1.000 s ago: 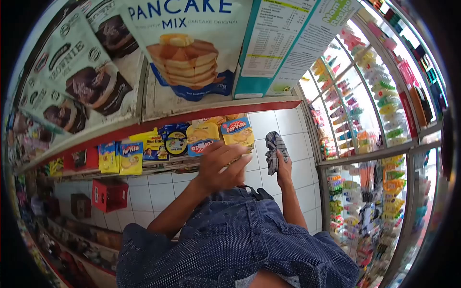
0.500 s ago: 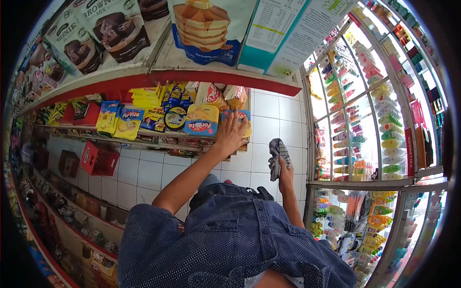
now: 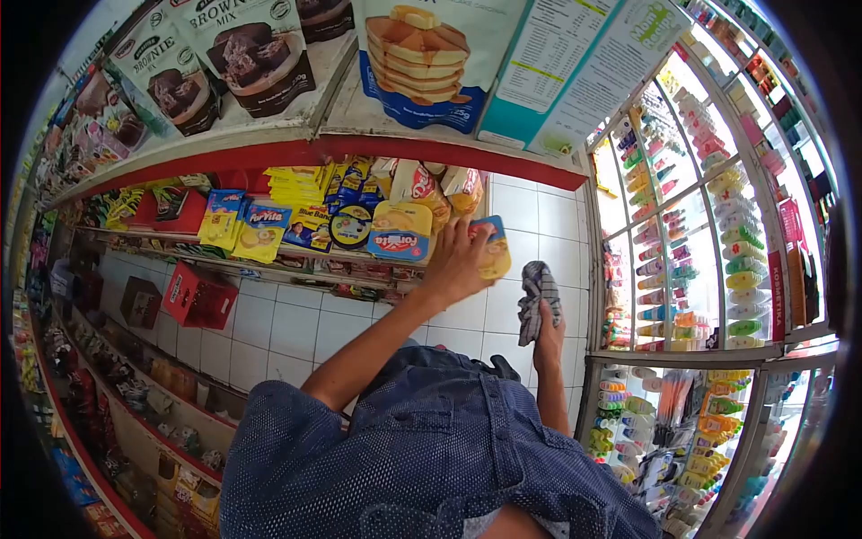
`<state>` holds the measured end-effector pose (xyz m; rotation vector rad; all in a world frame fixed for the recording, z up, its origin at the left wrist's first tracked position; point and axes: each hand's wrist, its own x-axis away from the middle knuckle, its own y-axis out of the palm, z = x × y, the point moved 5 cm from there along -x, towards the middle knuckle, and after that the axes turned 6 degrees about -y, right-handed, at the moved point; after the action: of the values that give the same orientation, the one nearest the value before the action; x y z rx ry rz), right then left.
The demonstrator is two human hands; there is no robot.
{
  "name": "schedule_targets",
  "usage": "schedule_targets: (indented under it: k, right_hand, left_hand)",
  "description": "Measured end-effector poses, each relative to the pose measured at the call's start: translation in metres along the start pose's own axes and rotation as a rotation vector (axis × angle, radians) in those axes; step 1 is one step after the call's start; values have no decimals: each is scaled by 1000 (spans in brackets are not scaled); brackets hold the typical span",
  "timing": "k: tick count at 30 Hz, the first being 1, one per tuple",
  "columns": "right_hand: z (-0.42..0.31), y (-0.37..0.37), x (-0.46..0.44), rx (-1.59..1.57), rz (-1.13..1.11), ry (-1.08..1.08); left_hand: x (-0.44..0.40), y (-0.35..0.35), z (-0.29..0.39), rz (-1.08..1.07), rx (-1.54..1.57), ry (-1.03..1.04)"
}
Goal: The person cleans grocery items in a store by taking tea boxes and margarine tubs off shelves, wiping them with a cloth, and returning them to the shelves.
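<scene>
My left hand point(image 3: 456, 267) is closed around a blue and yellow margarine tub point(image 3: 495, 258), tilted at the right end of the lower shelf. The fingers cover part of its label. Just left of it sits a ForVita tub point(image 3: 399, 230) with its lettering upside down to me, then a round Blue Band tub point(image 3: 351, 227). A crumpled grey striped cloth point(image 3: 538, 289) is gripped in my right hand point(image 3: 549, 336), held over the tiled floor apart from the shelf.
Overhead, a red-edged shelf point(image 3: 449, 149) carries brownie mix pouches point(image 3: 256, 58), a pancake mix pouch point(image 3: 420, 63) and a teal and white box point(image 3: 552, 67). Glass cabinets point(image 3: 669, 346) with bottles line the right. A red crate point(image 3: 200, 295) stands on the floor at left.
My left hand, flat on the end tub before, has closed on it and shifted it right and toward me, off its spot. The cloth stays in my right hand.
</scene>
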<state>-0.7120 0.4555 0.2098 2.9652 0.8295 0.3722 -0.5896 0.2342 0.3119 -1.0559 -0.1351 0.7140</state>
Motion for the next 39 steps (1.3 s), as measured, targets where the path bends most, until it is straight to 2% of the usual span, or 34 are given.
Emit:
schedule_targets:
  k: [3, 5, 6, 7, 9, 10, 11, 12, 13, 15, 16, 17, 18, 19, 20, 22, 23, 25, 26, 27, 29, 30, 31, 33, 35, 37, 38, 39]
  right_hand:
    - [-28, 20, 14, -125, 82, -18]
    - [-74, 59, 38, -115, -45, -210]
    - [-83, 74, 46, 51, -157, -363]
    - [-102, 99, 58, 147, -303, -568]
    - [-134, 137, 69, 420, -276, -760]
    - [-130, 140, 59, 358, -251, -658]
    - [-126, 143, 47, 295, -229, -560]
    - [-126, 147, 40, 172, -173, -278]
    - [-127, 152, 48, 171, -162, -275]
    - [-126, 162, 60, 174, -152, -288]
    - [-136, 169, 71, 333, -238, -650]
    - [-143, 175, 85, 397, -312, -849]
    - [-153, 183, 91, 482, -338, -964]
    - [-160, 189, 93, 571, -364, -1081]
    - [-159, 190, 86, 575, -356, -1087]
    - [-144, 177, 57, 202, -195, -595]
    - [-139, 173, 53, 172, -132, -441]
    - [-125, 174, 68, 286, -166, -575]
    - [-126, 178, 81, 432, -228, -870]
    - [-140, 188, 95, 464, -328, -983]
    - [-155, 197, 99, 542, -385, -1147]
    - [-153, 194, 92, 547, -379, -1147]
    - [-145, 183, 74, 443, -301, -961]
    - [-142, 175, 50, 282, -162, -561]
    - [-147, 170, 51, 340, -179, -360]
    - [-153, 175, 69, 382, -214, -696]
    - [-162, 179, 77, 453, -295, -932]
    - [-163, 177, 76, 456, -298, -928]
  left_hand:
    - [16, -18, 11, 103, 149, 1]
    - [23, 4, -8, -124, 1084, -259]
    - [31, -7, -2, -206, 1264, -410]
    - [38, -7, -3, -221, 1262, -407]
    - [51, -1, -5, -339, 1648, -569]
    - [52, -13, -5, -360, 1518, -502]
    - [51, -24, -5, -375, 1517, -497]
    - [50, -38, -4, -379, 1626, -587]
    - [52, -45, -7, -382, 1733, -683]
    - [52, -42, -18, -387, 1783, -677]
    - [51, -42, -20, -416, 1864, -600]
    - [52, -42, -21, -446, 1943, -524]
    - [57, -43, -18, -426, 1666, -489]
    - [60, -46, -14, -432, 1667, -482]
    - [63, -48, -12, -419, 1768, -562]
    - [66, -52, -13, -412, 1851, -730]
    - [66, -55, -17, -414, 1849, -730]
    - [59, -64, -23, -363, 1930, -652]
    - [56, -66, -23, -369, 1976, -622]
    - [61, -61, -28, -374, 1975, -625]
    - [75, -44, -39, -479, 1724, -616]
    - [72, -50, -30, -425, 1684, -610]
    - [71, -56, -24, -430, 1685, -606]
    - [76, -60, -22, -513, 1672, -776]
    - [75, -62, -30, -522, 1663, -762]
    - [68, -66, -32, -468, 1600, -586]
    - [71, -55, -39, -468, 1602, -587]
    - [74, -47, -43, -464, 1466, -570]
